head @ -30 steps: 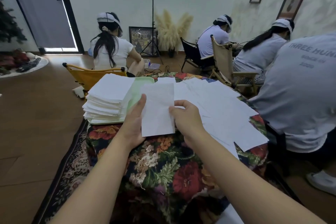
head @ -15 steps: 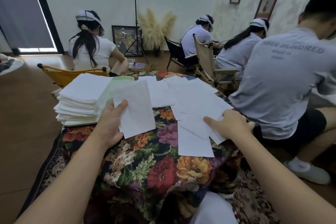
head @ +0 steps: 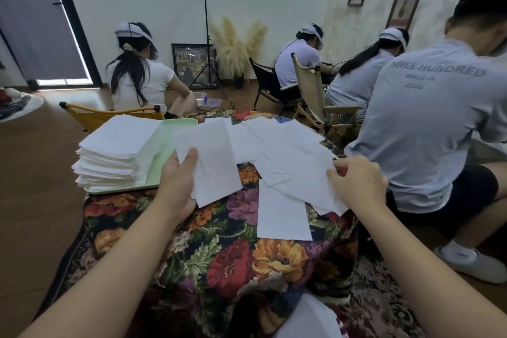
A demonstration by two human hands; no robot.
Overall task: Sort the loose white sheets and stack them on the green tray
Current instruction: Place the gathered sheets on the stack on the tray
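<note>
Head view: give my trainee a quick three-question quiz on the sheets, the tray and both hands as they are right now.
1. True or false: the left hand holds a sheet.
2. Where does the stack sit? A) on the left part of the tray B) on the floor C) on a chair
3. Fill in: the right hand pinches the edge of the loose ____ spread on the floral cloth.

Key: 1 true; 2 A; 3 sheets.
</note>
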